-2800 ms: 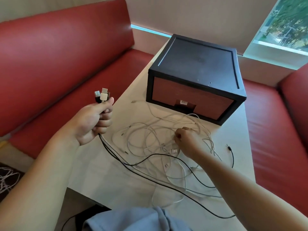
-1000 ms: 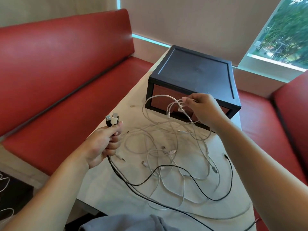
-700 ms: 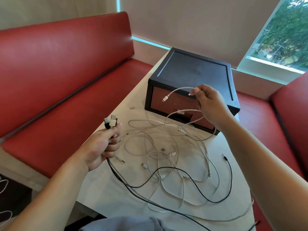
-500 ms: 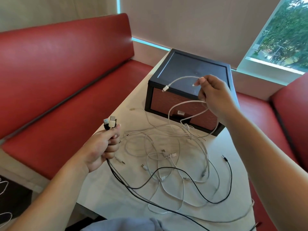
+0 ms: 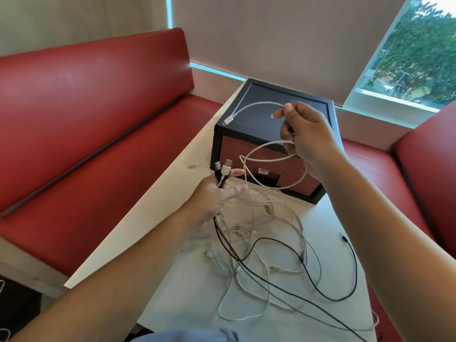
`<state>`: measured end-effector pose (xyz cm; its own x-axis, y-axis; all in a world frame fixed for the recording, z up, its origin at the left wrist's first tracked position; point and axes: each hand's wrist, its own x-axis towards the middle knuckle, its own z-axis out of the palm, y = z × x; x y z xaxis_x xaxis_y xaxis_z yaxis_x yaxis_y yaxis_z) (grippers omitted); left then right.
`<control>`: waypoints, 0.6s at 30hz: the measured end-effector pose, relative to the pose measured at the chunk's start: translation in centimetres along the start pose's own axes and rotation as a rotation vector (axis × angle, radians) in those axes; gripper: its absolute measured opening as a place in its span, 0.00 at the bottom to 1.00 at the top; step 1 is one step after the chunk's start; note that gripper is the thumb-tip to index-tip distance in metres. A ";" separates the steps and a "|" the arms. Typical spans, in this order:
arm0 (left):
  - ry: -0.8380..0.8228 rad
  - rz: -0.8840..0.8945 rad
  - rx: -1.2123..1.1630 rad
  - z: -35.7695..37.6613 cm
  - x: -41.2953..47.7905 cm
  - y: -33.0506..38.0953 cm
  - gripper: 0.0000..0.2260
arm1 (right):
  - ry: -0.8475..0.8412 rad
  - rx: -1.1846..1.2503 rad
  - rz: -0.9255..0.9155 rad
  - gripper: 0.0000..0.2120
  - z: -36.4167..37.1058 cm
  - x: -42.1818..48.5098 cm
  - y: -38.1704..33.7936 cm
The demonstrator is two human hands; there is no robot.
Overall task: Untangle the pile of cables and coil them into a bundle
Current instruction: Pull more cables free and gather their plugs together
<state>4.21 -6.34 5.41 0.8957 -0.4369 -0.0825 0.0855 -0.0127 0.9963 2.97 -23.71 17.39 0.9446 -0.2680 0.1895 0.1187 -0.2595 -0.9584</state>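
Note:
A tangle of white and black cables (image 5: 266,245) lies on the white table (image 5: 177,275). My left hand (image 5: 217,196) holds several cable ends, their USB plugs (image 5: 223,169) sticking up above my fingers, with the index finger and thumb stretched toward a white loop. My right hand (image 5: 306,137) is raised in front of the box and pinches a white cable (image 5: 256,104). That cable's plug end (image 5: 228,119) arcs out to the left, and a loop of it hangs below my hand down to the pile.
A black box with a brick-pattern front (image 5: 271,149) stands at the far end of the table. Red bench seats (image 5: 86,119) run along the left and right (image 5: 429,174). A window (image 5: 414,58) is at the upper right. Blue cloth (image 5: 187,335) shows at the bottom edge.
My right hand has lifted a white cable out of the pile and up in front of the box. My left hand, still holding the plug ends, has moved right toward the hanging loop.

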 end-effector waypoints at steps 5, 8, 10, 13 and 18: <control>0.003 0.011 0.001 0.6 0.5 0.4 0.08 | 0.000 0.124 -0.003 0.14 -0.7 -0.2 -0.2; 0.046 0.002 -0.011 0.8 0.6 0.8 0.02 | 0.016 0.131 -0.030 0.14 -0.6 -0.2 -0.2; 0.065 0.004 -0.073 0.6 0.5 1.1 0.03 | 0.060 0.086 -0.058 0.14 -0.7 0.0 0.1; 0.092 0.017 -0.199 0.2 0.2 1.9 0.02 | 0.137 -0.013 -0.102 0.14 -1.4 0.5 1.0; 0.123 0.083 -0.313 -0.7 0.1 2.9 0.09 | 0.183 -0.354 -0.050 0.12 -2.8 1.1 4.2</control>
<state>4.86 -5.79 8.28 0.9495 -0.3130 -0.0227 0.1226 0.3034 0.9450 3.69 -27.73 14.17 0.8662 -0.3995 0.3000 0.0202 -0.5719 -0.8201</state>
